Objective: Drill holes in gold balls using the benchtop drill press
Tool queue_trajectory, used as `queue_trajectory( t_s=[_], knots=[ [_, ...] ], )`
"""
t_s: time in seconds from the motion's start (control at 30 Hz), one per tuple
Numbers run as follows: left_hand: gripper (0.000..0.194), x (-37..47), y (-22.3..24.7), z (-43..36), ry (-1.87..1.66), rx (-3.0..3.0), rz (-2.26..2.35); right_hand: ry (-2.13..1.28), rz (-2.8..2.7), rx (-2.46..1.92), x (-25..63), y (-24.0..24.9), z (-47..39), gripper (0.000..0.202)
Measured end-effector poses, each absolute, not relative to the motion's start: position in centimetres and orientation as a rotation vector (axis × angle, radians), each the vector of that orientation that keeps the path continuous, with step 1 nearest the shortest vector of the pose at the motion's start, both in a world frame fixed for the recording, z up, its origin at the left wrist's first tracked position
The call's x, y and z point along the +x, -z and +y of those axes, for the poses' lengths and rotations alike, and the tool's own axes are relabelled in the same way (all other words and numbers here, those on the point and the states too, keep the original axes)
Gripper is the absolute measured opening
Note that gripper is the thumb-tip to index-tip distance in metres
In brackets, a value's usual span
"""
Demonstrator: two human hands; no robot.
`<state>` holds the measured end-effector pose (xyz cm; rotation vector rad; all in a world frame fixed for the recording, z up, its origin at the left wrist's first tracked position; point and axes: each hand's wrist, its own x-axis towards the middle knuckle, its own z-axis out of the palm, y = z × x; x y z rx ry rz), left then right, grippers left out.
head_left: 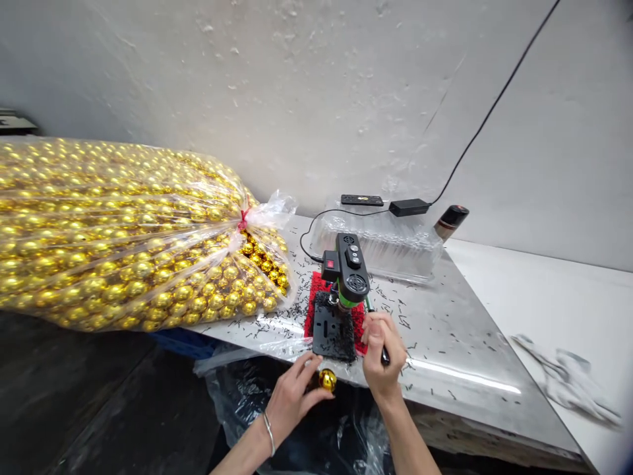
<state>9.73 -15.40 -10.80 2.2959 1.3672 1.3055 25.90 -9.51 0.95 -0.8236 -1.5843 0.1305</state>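
- At the near edge of the table (pixel 469 343), the left hand (pixel 291 396) pinches a single gold ball (pixel 327 379) between thumb and fingertips, just below the table's rim.
- Just right of it, the right hand (pixel 383 353) is closed around the black lever (pixel 376 330) of a small bench drill (pixel 346 270), which stands near the table's near edge.
- Under the drill lies a black base plate (pixel 332 333) on a red mat (pixel 316 297), with dark shavings (pixel 395 310) scattered over the metal tabletop around it.
- On the table's left end rests a big clear bag of gold balls (pixel 109 237), tied with a red band (pixel 242 220).
- Along the far edge, against the wall, sit a clear plastic package (pixel 390 247), a black power adapter (pixel 408 207) with its cable (pixel 494 99) and a spray can (pixel 450 221).
- Below the near edge hangs a black plastic bag (pixel 277 422).
- Toward the right end, on the white surface, lies a crumpled glove (pixel 564 382).
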Motion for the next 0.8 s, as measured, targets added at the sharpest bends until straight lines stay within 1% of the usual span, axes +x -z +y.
queue_trajectory(
  t_s=[0.1,0.17,0.23,0.27,0.33,0.4,0.5,0.6,0.63,0.7,0.8],
  knots=[
    [0.033,7.7,8.1,-10.6,-1.382,2.189,1.603,-0.112,-1.580,-0.824,25.8,-1.0,-9.5,0.028],
    [0.027,5.9,5.7,-6.5,-1.337,2.119,1.800,-0.109,-1.581,-0.815,25.8,-0.9,-9.4,0.027],
    [0.023,4.4,3.7,-2.7,-1.096,2.055,1.984,-0.107,-1.584,-0.801,25.8,-0.7,-9.4,0.026],
    [0.021,3.8,3.1,-1.1,-0.948,2.028,2.022,-0.105,-1.587,-0.794,25.9,-0.7,-9.3,0.026],
    [0.013,3.2,2.6,1.3,-0.796,1.993,2.027,-0.096,-1.591,-0.790,25.9,-0.5,-9.3,0.025],
    [0.009,3.0,2.8,2.6,-0.743,1.969,1.991,-0.087,-1.594,-0.789,25.9,-0.3,-9.3,0.025],
    [0.014,3.1,3.0,3.4,-0.711,1.909,1.943,-0.081,-1.601,-0.787,26.0,-0.2,-9.3,0.024],
    [0.006,2.8,2.5,2.9,-0.754,1.840,1.924,-0.086,-1.608,-0.788,26.0,-0.1,-9.3,0.025],
    [0.010,2.7,2.3,2.4,-0.826,1.759,1.879,-0.089,-1.610,-0.789,26.1,-0.1,-9.3,0.026],
    [0.020,2.5,1.8,1.0,-1.044,1.422,1.647,-0.097,-1.606,-0.790,26.1,0.1,-9.3,0.027],
    [0.023,2.7,1.5,-1.8,-1.248,0.771,1.109,-0.111,-1.582,-0.788,26.0,0.4,-9.2,0.027]
  ],
)
